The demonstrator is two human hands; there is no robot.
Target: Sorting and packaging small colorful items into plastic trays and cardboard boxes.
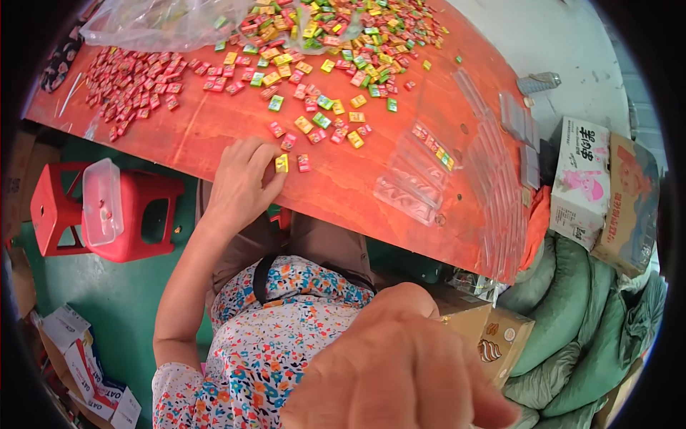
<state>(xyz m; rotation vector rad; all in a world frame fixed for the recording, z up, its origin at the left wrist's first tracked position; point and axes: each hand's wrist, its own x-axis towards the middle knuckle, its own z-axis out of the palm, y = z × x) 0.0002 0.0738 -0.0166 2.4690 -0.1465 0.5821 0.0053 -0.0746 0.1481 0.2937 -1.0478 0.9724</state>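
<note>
The left hand (246, 171) rests at the near edge of the tabletop (336, 189), palm down, fingers bent, thumb parted from the index finger; it is judged released, though contact with the nearest item cannot be confirmed. That item, a yellow packet (281, 164), lies just right of the opening between thumb and index finger, its long axis running roughly away from the person. The right hand (400, 365) is held close to the camera, over the patterned shirt (279, 357), blurred and with fingers curled; whether it grasps anything cannot be told. The left hand is clearly the nearer to the yellow packet. A red packet (304, 163) lies just beside it on the right, similarly aligned, and is the closest possible obstruction on that side. Beyond are loose packets, then a mixed heap (379, 46), with a red heap (139, 86) at far left and a clear bag (164, 28) along the far edge. To the right are a partly filled clear tray (433, 146), further clear trays (407, 194) nearer the person, and, outermost, a spread of nested trays (500, 193).
</note>
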